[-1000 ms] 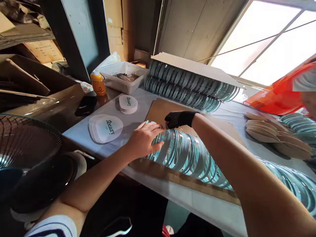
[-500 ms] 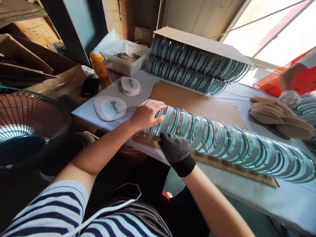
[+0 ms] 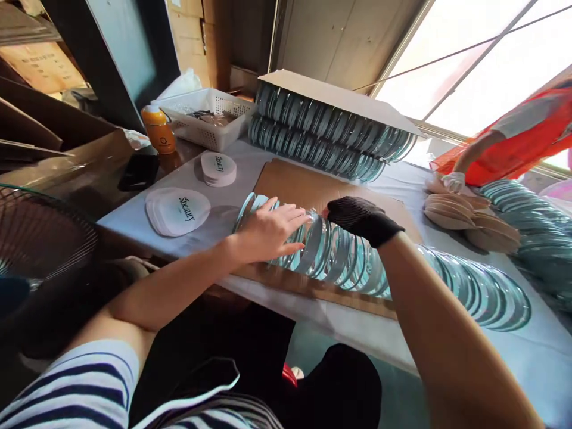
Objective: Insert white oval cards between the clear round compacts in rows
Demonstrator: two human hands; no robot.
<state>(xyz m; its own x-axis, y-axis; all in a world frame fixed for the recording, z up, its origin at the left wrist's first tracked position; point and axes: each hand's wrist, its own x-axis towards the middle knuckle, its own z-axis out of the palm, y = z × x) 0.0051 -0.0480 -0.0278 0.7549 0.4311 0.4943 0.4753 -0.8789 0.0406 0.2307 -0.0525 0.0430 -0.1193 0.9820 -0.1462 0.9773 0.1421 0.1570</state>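
A long row of clear glass discs (image 3: 333, 253) stands on edge, leaning together, on a sheet of brown cardboard (image 3: 286, 179) on the table. Bare, with its fingers stretched out, my left hand (image 3: 272, 229) lies open over the top of the row's left end. My right hand (image 3: 357, 217), in a dark knitted glove, is at the upper rims just right of it. Its gloved fingers are bunched together, fingertips against the discs; what they grip is hidden. My right forearm covers part of the row.
Behind stand two tiers of discs (image 3: 313, 143) under a cardboard sheet. Printed white pads (image 3: 179, 211), a phone (image 3: 138, 171), an orange bottle (image 3: 158, 128) and a white basket (image 3: 210, 134) are at left. At right, a person's gloved hand (image 3: 453, 182) touches brown pads (image 3: 449, 211). A fan (image 3: 44, 232) stands lower left.
My right hand has moved from the near side of the row up to its top rims, further right. My left hand stays on the row. The view has shifted slightly.
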